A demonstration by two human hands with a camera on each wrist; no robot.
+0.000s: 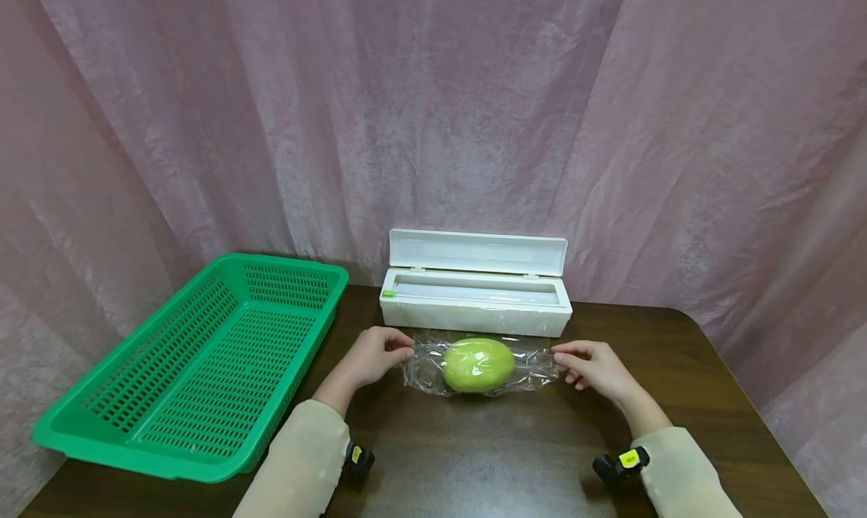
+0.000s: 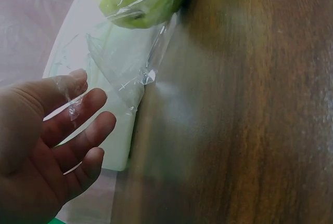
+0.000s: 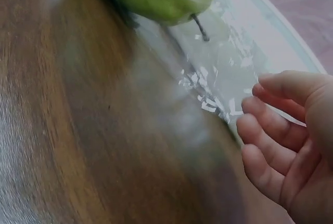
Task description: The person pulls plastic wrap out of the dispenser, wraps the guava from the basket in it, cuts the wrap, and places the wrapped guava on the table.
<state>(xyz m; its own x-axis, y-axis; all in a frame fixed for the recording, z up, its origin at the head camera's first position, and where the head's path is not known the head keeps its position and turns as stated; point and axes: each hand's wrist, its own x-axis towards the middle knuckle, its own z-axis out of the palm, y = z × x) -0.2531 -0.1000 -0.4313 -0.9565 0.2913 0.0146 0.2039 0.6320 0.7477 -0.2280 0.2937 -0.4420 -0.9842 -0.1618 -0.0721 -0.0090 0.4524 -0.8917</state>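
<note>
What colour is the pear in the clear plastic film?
The pear is yellowish green; it shows best in the head view.

a green pear (image 1: 479,365) lies sideways in clear film (image 1: 427,371).

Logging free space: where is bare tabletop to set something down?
The table is bare on the near side of the wrapped green fruit, between the sleeves, and right of the right hand. Crowded: between the fruit and white box.
</note>
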